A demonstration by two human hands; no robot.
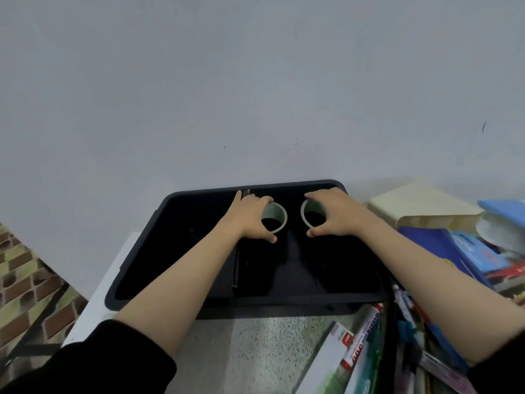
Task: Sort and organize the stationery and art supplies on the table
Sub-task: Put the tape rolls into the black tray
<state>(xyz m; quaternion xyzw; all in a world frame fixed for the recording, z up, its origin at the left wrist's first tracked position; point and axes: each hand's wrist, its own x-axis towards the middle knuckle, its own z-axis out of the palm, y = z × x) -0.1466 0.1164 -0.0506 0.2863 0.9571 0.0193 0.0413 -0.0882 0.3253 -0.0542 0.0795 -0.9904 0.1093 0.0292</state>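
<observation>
A black plastic bin (142, 243) stands against the white wall at the back of the table, with a divider inside. Both hands reach into it. My left hand (250, 217) grips a pale grey-green tape roll (279, 216) from its left side, thumb under its near edge. My right hand (335, 213) grips a second tape roll (305, 211) from its right side. The two rolls sit side by side over the bin's far middle, a small gap between them. The bin's floor is too dark to make out.
To the right lie a cream box (420, 206), a blue folder (502, 209), a dark blue book (434, 245) and stacked books. Marker pens (403, 302) and boxed supplies (341, 354) crowd the near right. The speckled tabletop (255, 345) shows in front of the bin.
</observation>
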